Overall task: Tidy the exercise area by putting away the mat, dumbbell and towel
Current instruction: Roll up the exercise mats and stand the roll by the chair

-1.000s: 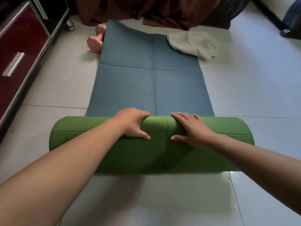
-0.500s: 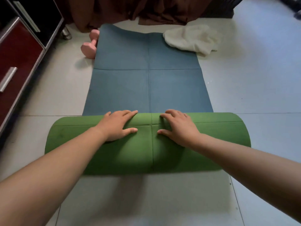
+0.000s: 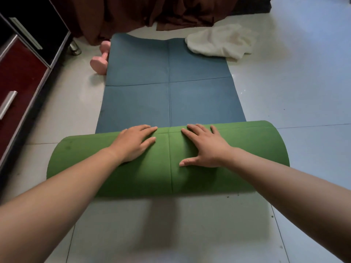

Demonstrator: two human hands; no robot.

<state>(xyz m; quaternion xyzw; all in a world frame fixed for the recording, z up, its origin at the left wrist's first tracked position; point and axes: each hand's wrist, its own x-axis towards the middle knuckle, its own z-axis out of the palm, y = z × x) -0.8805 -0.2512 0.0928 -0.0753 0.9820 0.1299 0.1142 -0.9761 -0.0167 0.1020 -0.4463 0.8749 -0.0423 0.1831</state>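
Green-backed mat (image 3: 171,103) half rolled on floor; left hand (image 3: 135,142) and right hand (image 3: 204,147) press flat, fingers spread, on the roll. Dumbbell (image 3: 100,60), towel (image 3: 221,41) at far end.

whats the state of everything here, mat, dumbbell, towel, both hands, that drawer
Blue-and-green foam mat: partly rolled, green side out, far part flat on the floor.
Left hand: open, flat on the roll.
Right hand: open, flat on the roll, thumb spread.
Pink dumbbell: lying on the floor beside the mat's far left edge, untouched.
White cloth towel: crumpled, overlapping the mat's far right corner.
Dark red cabinet drawer: closed.
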